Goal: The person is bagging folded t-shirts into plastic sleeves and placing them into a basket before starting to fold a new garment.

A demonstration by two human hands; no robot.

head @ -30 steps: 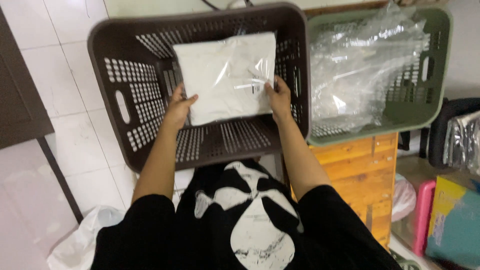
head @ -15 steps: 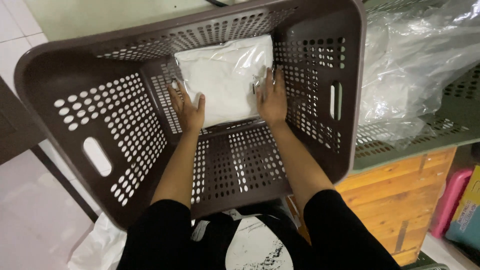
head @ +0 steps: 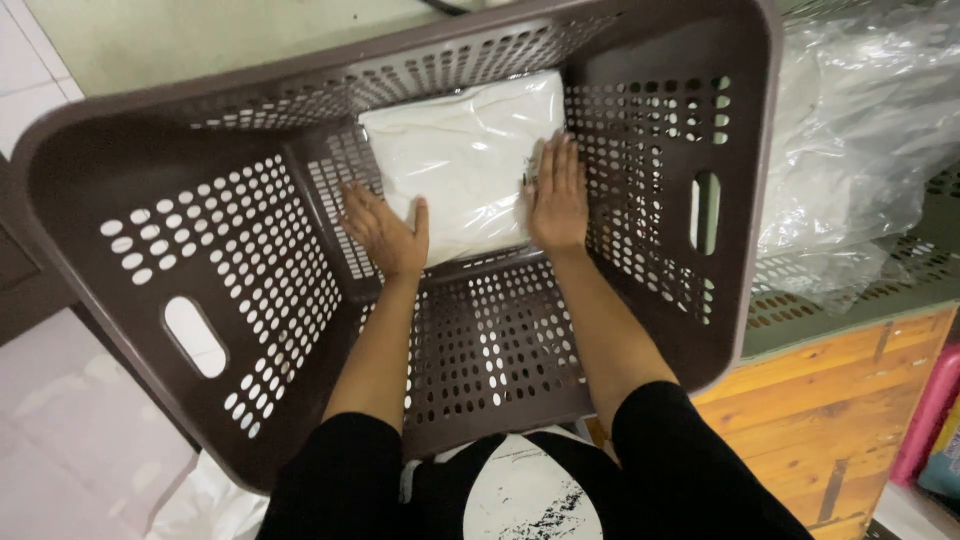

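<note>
One white packet in clear plastic lies flat at the far end of one brown plastic laundry basket full of little holes. Two bare hands reach into the basket. The left hand lies flat, fingers spread, touching the packet's left edge. The right hand lies flat, fingers straight, on its right edge. Neither hand is gripping. Just beside it, on the right, sits one green basket holding crumpled clear plastic bags. That one rests on a wooden crate. The floor has pale tiles.
</note>
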